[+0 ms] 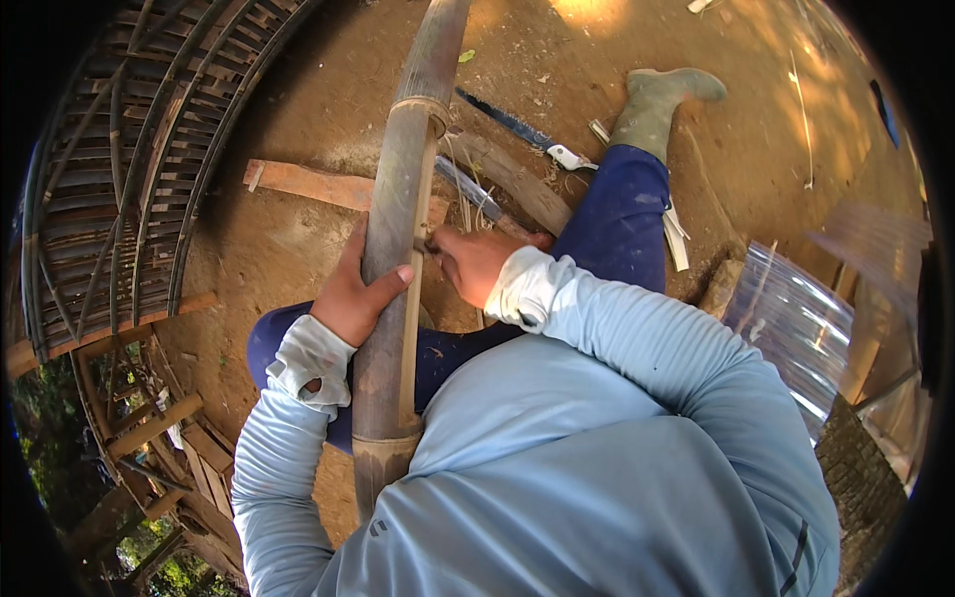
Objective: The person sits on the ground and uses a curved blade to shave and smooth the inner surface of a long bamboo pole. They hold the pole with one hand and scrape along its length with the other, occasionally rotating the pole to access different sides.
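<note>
A thick bamboo pole (390,209) lies lengthwise over my lap and runs away from me to the far edge of the view. A long slot with pale cut edges (409,348) is open along its right side, between two nodes. My left hand (356,294) wraps the pole from the left, its thumb lying across the top. At the slot's right edge, my right hand (468,261) has its fingers curled in a pinch against the bamboo. Something small and brownish shows at those fingertips, too little to name.
Beyond my right hand lie a long blade (468,186), a wooden piece (512,179) and a handsaw (517,127). A reddish board (308,183) lies left of the pole. A slatted bamboo structure (109,179) stands at left, clear plastic sheeting (791,323) at right. My boot (652,109) rests ahead.
</note>
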The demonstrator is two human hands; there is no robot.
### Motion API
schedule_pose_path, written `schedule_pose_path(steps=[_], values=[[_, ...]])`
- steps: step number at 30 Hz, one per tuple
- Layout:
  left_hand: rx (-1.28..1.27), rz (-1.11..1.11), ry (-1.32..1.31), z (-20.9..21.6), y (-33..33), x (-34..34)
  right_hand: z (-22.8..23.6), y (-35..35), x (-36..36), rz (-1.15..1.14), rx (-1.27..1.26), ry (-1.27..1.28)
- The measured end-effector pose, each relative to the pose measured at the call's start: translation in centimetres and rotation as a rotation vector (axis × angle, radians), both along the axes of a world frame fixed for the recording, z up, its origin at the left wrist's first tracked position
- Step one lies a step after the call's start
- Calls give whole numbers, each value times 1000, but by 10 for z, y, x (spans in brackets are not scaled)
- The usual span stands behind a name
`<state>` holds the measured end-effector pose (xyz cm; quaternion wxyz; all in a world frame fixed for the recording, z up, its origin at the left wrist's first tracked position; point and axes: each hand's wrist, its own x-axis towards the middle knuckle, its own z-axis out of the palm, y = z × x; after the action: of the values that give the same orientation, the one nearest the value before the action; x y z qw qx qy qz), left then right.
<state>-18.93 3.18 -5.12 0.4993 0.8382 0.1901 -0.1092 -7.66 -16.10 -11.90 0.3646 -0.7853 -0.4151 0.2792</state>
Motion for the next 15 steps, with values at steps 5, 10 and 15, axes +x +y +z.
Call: schedule_pose_path(steps=[5, 10, 15], values=[[-35, 25, 21, 3, -1, 1, -5, 12, 23, -59, -47, 5], [12, -5, 23, -1, 2, 0, -11, 9, 15, -39, 5, -3], [91, -24, 39, -3, 6, -4, 3, 7, 21, 38, -54, 15]])
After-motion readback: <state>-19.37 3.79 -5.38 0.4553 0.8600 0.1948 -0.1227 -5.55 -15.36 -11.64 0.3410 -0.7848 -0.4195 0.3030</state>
